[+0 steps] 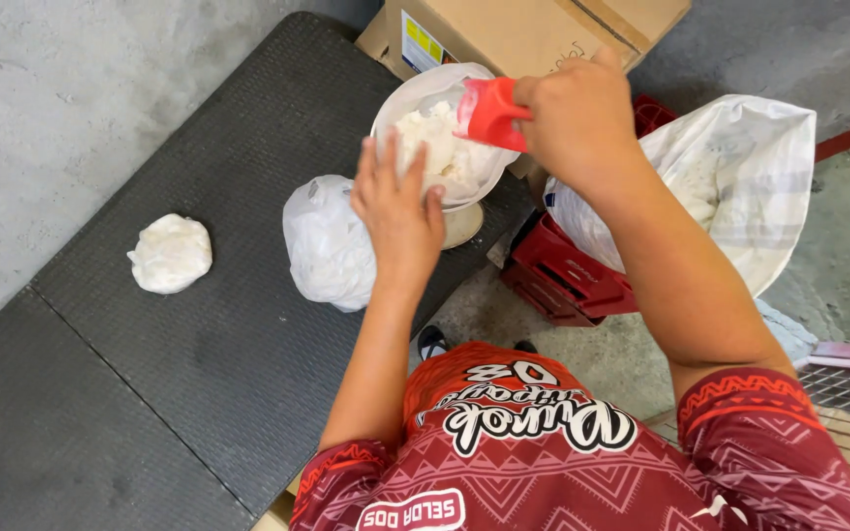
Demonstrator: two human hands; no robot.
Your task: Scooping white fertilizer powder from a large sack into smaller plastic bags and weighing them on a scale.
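the right hand [577, 113] grips a red scoop [492, 113] over the white bowl [407, 93] of dough at the black table's [199, 324] far edge; the left hand [397, 202], fingers spread flat, steadies the rim. keeping that brace firm should stop tipping.

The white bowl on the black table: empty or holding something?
Holding something. The white bowl contains a mound of white doughy stuff; the right hand holds a red scoop over it.
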